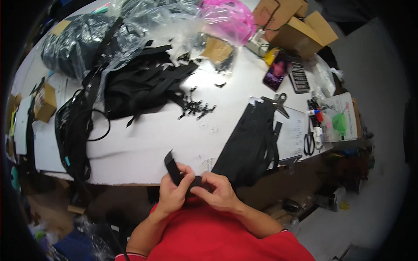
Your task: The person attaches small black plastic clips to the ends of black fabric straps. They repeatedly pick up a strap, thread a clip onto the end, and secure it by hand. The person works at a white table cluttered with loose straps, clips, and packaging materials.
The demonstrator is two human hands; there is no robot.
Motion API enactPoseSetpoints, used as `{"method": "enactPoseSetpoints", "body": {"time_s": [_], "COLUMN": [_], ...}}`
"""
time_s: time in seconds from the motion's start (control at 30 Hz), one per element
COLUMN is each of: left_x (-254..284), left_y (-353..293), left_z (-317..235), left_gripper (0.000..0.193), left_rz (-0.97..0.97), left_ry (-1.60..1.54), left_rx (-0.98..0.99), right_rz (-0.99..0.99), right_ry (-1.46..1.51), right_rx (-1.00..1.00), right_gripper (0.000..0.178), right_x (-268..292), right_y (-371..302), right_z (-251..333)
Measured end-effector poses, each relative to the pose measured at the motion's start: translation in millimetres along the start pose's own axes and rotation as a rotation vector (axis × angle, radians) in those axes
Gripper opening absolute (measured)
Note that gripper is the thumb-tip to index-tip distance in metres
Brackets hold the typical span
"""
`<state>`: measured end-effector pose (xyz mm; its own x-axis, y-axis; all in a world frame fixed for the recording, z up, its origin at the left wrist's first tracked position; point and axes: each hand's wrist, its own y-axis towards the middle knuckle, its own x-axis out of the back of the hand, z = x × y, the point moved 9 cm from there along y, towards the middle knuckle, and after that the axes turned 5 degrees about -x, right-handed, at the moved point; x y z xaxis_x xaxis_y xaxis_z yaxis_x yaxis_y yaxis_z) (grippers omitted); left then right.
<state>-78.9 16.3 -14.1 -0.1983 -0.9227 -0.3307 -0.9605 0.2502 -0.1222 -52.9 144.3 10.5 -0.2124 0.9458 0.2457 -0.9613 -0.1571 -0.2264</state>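
Just off the table's front edge, both hands grip one black fabric strap [173, 168]. My left hand [173, 194] is closed on it, thumb against the strap, and one end sticks up past the fingers. My right hand [220, 193] pinches the strap's other part close beside the left; that end is mostly hidden by the fingers. Right of my hands, a stack of black fabric strips [246, 139] hangs over the table edge. Farther off on the left lies a large heap of black strips [139, 85], with small black clip-like pieces [197, 108] scattered beside it.
Plastic bags [78, 48] and a pink bag [228, 19] line the back of the white table [165, 139]. Toward the right are a cardboard box [300, 37], a phone [276, 74], a calculator [299, 77], a bulldog clip [278, 103] and scissors [309, 142].
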Motion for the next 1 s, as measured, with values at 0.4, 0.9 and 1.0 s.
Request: {"method": "enactPoseSetpoints", "body": {"time_s": [0.4, 0.9, 1.0], "left_x": [-26, 69, 79], "left_y": [-11, -26, -11], "left_z": [16, -14, -33], "left_gripper": [0.044, 0.011, 0.007], "left_rz": [0.295, -0.054, -0.247], "left_ry": [-0.571, 0.036, -0.365], "left_rx": [0.366, 0.102, -0.200], "right_rz": [-0.841, -0.571, -0.421], "right_ry": [-1.131, 0.488, 0.301], "right_rx": [0.168, 0.146, -0.048], "right_gripper": [0.036, 0.019, 0.016], "right_x": [178, 153, 121], "right_y": [20, -15, -32], "right_z": [71, 19, 1]}}
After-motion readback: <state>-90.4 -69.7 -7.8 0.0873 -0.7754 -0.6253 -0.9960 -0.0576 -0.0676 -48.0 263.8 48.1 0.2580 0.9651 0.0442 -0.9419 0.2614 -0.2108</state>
